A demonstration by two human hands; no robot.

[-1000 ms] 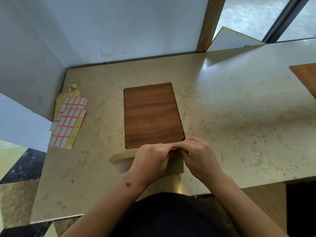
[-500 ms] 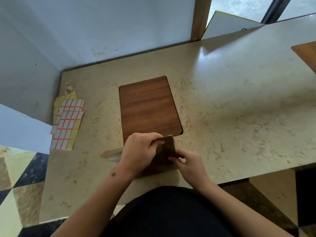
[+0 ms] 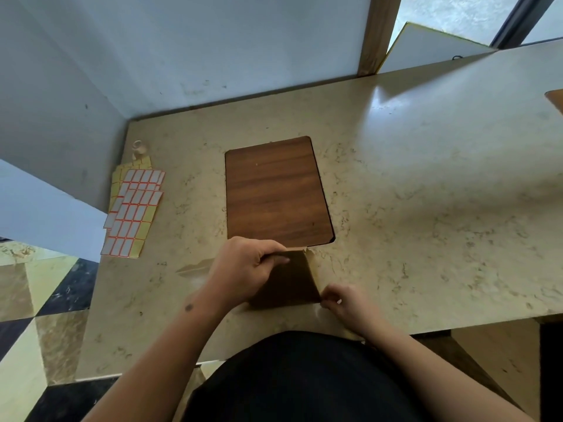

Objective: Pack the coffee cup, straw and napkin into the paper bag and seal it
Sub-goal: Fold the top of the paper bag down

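- Paper bag (image 3: 286, 278) lies near the front edge of the desk (image 3: 426, 184), just in front of the inset wooden panel (image 3: 275, 190). Compared with a second ago, when both our hands pressed it flat, its far edge is now raised and its dark inner face shows, so we judge the mouth is being opened for loading.
- Desk surface carries no coffee cup, straw or napkin that we can see; packing has not begun, and these items must be fetched from outside the view.
- Our left hand (image 3: 243, 269) has its grip closed on the far upper edge of the bag, fingers curled over the rim, lifting it.
- Our right hand (image 3: 347, 303) has shifted to the near right corner of the bag, where its grip pinches the paper edge and holds it down against the desk.
- Label sheets (image 3: 134, 211), white with red borders on yellow backing, lie at the left of the desk, well apart from the bag. We judge these will serve for sealing later.
- Small pale object (image 3: 138, 147) stands just behind the label sheets; it is too small to identify.
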